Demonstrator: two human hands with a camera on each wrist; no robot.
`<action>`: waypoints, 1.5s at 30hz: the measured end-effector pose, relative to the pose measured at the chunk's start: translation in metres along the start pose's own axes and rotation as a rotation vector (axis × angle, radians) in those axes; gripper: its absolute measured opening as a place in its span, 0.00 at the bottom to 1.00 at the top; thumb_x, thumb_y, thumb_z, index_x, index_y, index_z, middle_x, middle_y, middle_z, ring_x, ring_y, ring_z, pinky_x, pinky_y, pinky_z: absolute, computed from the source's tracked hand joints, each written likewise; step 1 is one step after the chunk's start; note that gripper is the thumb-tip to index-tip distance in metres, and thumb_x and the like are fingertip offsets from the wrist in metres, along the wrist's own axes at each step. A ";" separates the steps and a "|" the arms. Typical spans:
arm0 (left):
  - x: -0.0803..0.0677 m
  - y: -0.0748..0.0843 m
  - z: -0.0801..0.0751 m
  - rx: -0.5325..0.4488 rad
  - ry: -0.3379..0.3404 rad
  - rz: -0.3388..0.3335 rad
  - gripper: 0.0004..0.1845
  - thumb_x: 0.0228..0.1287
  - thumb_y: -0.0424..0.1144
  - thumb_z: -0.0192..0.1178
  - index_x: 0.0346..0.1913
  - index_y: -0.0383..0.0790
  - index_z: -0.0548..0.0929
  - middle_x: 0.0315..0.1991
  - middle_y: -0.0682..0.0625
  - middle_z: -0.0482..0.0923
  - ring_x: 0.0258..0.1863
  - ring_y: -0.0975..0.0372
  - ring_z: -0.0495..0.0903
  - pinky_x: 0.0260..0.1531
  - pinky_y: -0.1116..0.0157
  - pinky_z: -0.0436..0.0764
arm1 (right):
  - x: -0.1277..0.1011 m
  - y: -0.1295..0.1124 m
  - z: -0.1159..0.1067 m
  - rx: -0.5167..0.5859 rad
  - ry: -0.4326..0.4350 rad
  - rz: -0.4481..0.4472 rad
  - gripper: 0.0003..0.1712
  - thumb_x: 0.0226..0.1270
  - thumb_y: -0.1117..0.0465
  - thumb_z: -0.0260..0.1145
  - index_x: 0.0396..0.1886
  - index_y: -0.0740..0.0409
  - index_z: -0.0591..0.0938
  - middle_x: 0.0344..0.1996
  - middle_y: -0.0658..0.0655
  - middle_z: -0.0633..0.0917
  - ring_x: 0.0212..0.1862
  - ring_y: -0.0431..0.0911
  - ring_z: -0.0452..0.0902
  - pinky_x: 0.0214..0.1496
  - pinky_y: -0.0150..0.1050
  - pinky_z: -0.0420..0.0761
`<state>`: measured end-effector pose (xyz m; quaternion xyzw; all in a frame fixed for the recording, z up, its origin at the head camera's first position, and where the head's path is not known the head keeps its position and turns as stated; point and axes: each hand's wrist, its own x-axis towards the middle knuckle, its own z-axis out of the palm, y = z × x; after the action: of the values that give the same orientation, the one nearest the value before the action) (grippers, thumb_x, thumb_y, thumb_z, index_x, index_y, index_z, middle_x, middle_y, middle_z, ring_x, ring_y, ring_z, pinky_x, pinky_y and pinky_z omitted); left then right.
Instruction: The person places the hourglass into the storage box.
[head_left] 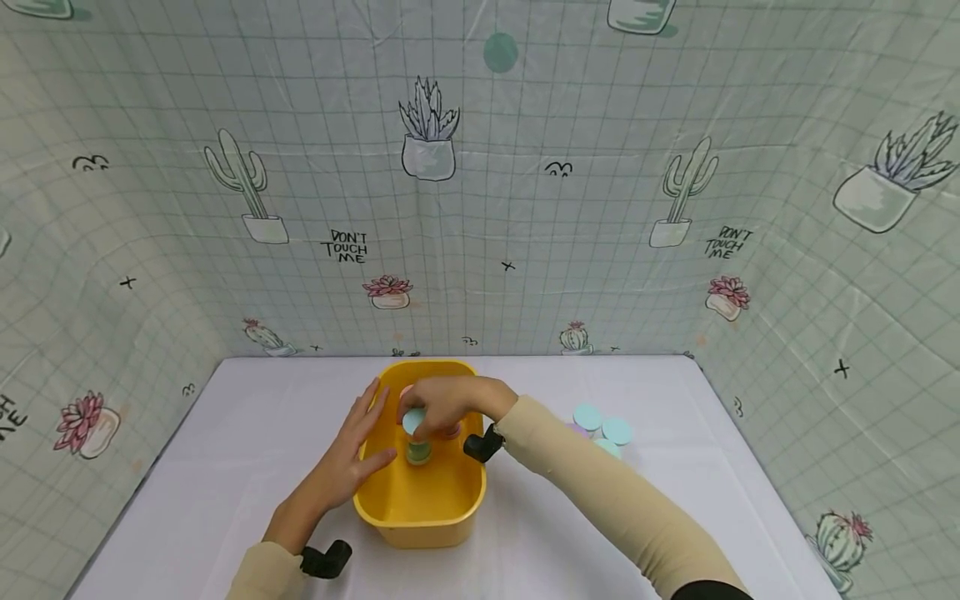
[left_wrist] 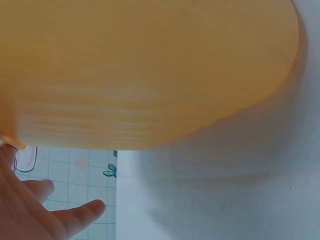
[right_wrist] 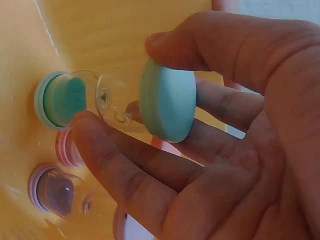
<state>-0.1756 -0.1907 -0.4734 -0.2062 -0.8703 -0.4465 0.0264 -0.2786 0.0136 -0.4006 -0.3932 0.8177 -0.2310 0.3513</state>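
— What have you got in the right hand (right_wrist: 240, 130)?

— A small clear jar with a teal lid (right_wrist: 167, 99), pinched between my thumb and fingertips over the yellow tub (head_left: 420, 500). It sits on top of another teal-capped jar (right_wrist: 62, 99) inside.

— And the left hand (head_left: 347, 462)?

— Fingers straight and spread, pressing the tub's left rim.

— Any advice?

— I'd keep the jar upright and centred, I think, and brace the tub so nothing tips. A purple-capped jar (right_wrist: 52, 190) lies close by.
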 end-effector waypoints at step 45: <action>-0.001 -0.004 0.000 -0.003 0.012 0.027 0.42 0.73 0.43 0.59 0.83 0.38 0.51 0.85 0.38 0.39 0.81 0.32 0.39 0.70 0.23 0.42 | 0.012 -0.017 0.007 -0.113 0.025 0.164 0.25 0.67 0.70 0.69 0.62 0.47 0.85 0.47 0.52 0.81 0.17 0.46 0.69 0.24 0.36 0.83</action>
<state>-0.1764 -0.1927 -0.4763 -0.2155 -0.8666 -0.4485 0.0373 -0.2707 -0.0065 -0.3988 -0.3414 0.8631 -0.1598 0.3362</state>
